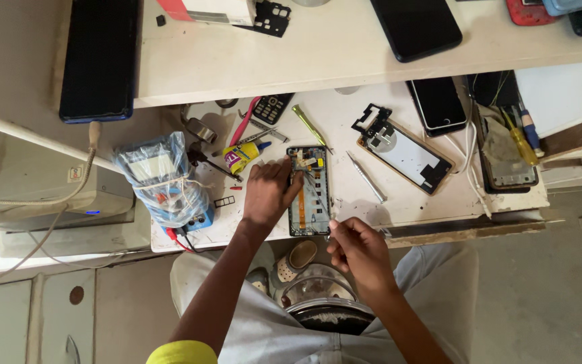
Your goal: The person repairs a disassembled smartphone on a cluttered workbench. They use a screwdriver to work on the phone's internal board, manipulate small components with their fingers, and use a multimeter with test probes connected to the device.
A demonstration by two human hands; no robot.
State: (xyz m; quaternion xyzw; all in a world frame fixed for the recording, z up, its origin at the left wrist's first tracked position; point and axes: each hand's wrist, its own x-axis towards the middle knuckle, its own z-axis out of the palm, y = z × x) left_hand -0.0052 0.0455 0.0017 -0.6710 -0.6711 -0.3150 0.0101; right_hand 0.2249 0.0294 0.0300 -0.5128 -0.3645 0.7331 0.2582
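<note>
While your left hand (pixel 267 195) presses its fingers on the open phone (pixel 308 191), your right hand (pixel 358 251) pinches a thin tool (pixel 318 195) over it.

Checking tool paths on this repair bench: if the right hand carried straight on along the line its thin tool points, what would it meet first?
The right hand holds a thin tool angled up-left over the opened phone. Carried on, its tip would probably first meet the components at the phone's upper end, near the left hand's fingers; depth is unclear.
</note>
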